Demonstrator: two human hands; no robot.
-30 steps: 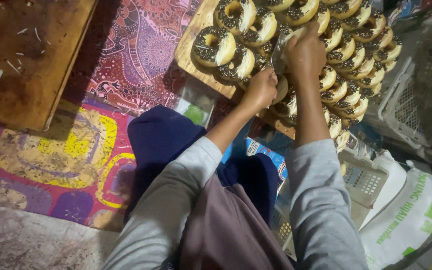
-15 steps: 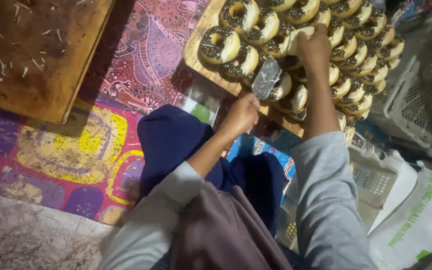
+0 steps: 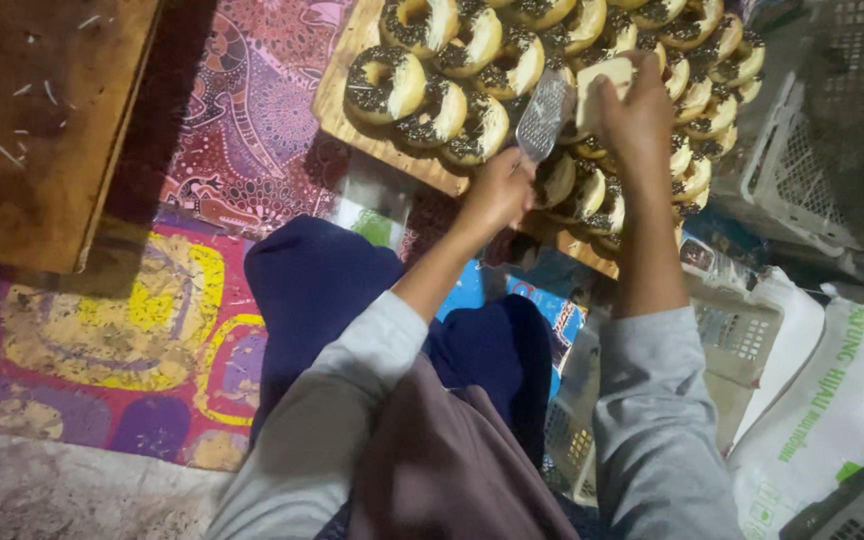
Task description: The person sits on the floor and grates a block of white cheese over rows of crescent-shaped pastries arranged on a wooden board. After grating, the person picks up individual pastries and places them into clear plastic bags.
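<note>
A wooden board (image 3: 352,110) is lying at the top of the head view, carrying rows of ring doughnuts (image 3: 442,110) topped with dark chocolate and pale flecks. The doughnuts are standing on edge, leaning against one another in overlapping rows that are running from the left end of the board toward the upper right corner. A second, darker wooden board (image 3: 42,120) is lying at the upper left, well apart from the first, with only scattered pale shreds on it. Both boards are resting on a patterned floor mat (image 3: 132,330) in red, purple and yellow. A white plastic crate (image 3: 832,150) is standing at the right edge, just beside the doughnut rows; what it is holding cannot be made out. Below it, a printed white sack (image 3: 832,400) is lying on the floor.

The left hand (image 3: 497,190) is closing around the handle of a small metal grater (image 3: 542,120), holding it tilted above the middle rows of doughnuts. The right hand (image 3: 637,115) is clamping its fingers on a pale block of cheese (image 3: 597,85), pressing the block against the upper end of the grater. Both forearms are extending forward from grey sleeves, the right one reaching further than the left. The person is sitting over the mat, dark blue trousers showing between the arms.
</note>
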